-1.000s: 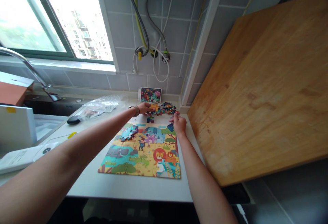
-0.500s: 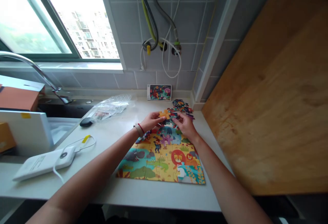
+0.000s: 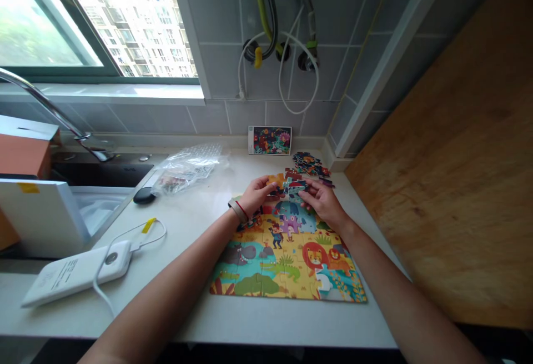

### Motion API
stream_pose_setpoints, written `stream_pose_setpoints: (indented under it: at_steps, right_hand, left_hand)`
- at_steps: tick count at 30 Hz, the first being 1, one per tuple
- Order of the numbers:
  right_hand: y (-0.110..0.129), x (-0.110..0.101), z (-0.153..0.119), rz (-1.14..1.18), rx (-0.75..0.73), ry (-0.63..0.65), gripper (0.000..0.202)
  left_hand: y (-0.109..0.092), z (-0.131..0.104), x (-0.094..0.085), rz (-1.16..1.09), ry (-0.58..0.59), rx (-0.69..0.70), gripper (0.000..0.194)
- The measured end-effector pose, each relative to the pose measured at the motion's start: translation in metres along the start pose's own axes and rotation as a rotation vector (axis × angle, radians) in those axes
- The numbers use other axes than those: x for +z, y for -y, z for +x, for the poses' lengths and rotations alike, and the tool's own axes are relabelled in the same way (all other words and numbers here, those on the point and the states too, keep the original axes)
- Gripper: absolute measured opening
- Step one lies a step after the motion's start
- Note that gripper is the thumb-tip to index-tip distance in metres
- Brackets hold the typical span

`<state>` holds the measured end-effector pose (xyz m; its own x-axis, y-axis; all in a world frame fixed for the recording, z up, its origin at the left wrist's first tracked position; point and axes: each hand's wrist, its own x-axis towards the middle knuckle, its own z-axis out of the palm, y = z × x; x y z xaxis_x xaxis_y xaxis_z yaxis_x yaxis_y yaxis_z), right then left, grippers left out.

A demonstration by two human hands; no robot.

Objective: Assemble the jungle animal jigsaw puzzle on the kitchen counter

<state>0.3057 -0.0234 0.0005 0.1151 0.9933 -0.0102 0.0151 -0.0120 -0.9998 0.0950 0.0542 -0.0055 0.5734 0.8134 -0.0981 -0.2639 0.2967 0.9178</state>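
Note:
A partly joined jigsaw puzzle with lions, a hippo and a crocodile lies on the white counter. Above its far edge, my left hand is closed on an orange puzzle piece. My right hand pinches a dark puzzle piece with red and pale patches, close to the left hand's piece. Behind the hands lies a pile of loose puzzle pieces. More dark pieces sit under the left wrist at the puzzle's upper left, partly hidden.
A small picture card leans on the tiled wall. Clear plastic bags, a black round object and a white power bank with a cable lie at left. Beyond are a sink and boxes; a wooden panel stands at right.
The view has shifted, so the counter's things sit differently in the picture. The right hand's dark piece now shows more clearly, held out flat beside the left hand's orange piece.

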Motion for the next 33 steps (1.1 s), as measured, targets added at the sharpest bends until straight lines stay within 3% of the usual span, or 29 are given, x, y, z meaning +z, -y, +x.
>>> stream_pose_setpoints:
  at_steps: [5,9,13,19,27,33]
  right_hand:
    - [0.001,0.004,-0.003,-0.018,0.016,0.05,0.063]
    - [-0.001,0.007,-0.003,-0.009,0.021,0.021,0.062]
    - [-0.003,0.007,-0.001,0.017,0.004,-0.046,0.062]
    - [-0.003,0.0,0.0,0.06,-0.026,-0.142,0.065]
    - [0.002,0.001,-0.006,0.042,0.012,0.001,0.06]
    - [-0.006,0.009,-0.006,0.043,-0.011,0.0,0.052]
  left_hand:
    - [-0.002,-0.004,0.003,0.177,-0.008,0.015,0.061]
    - [0.002,-0.002,0.001,0.309,0.039,0.07,0.066]
    - [0.003,-0.005,0.002,0.366,0.015,0.125,0.059]
    - [-0.003,-0.012,0.004,0.281,-0.11,0.09,0.064]
    - [-0.004,-0.011,0.002,0.238,-0.142,0.106,0.071]
    - [-0.008,-0.014,0.002,0.146,-0.079,0.093,0.066]
